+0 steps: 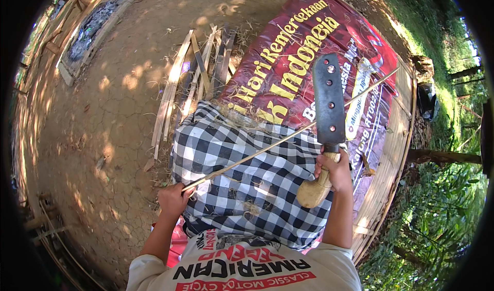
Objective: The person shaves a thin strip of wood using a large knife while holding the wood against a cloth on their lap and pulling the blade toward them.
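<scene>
Left hand (174, 198) grips a thin strip (288, 136); right hand (334, 168) grips a cleaver (329, 103) — its blade crosses the strip, hiding the contact.

Your left hand (174, 198) conceals the near end of the bamboo strip (288, 136). Behind the cleaver (329, 100), part of that strip is hidden. Beyond the cleaver, the strip's far tip is too thin to judge.

An outdoor rural yard: cracked dirt ground (118, 110), split bamboo strips (198, 74) (loosely piled), surrounding greenery (442, 198).
</scene>
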